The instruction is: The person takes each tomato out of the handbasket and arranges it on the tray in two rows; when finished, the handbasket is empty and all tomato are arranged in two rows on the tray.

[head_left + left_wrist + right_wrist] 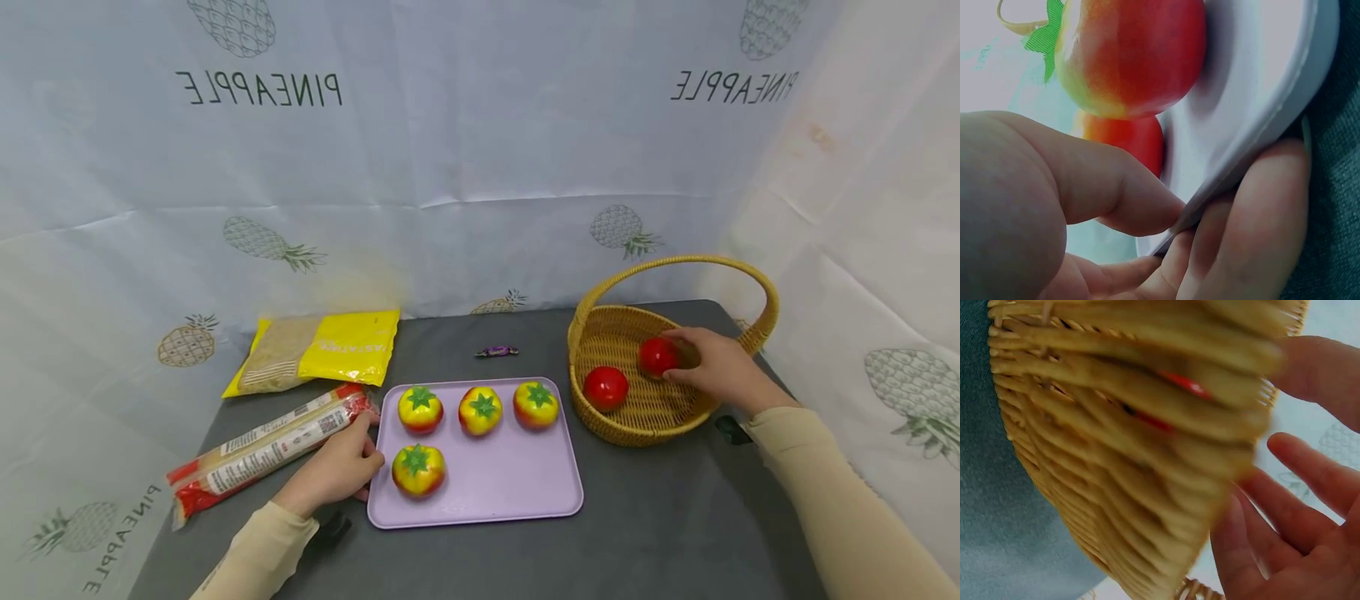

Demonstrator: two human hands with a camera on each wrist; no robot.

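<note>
My left hand (336, 471) pinched the near-left rim of the lilac plastic tray (495, 492), which carried four yellow-red toy tomatoes (418, 469). My right hand (716, 367) curled round a glossy red tomato (657, 356) inside the woven wicker basket (637, 417) on the table. I judged a loose hold could drop it, or a nudged tray could roll the others.
</note>
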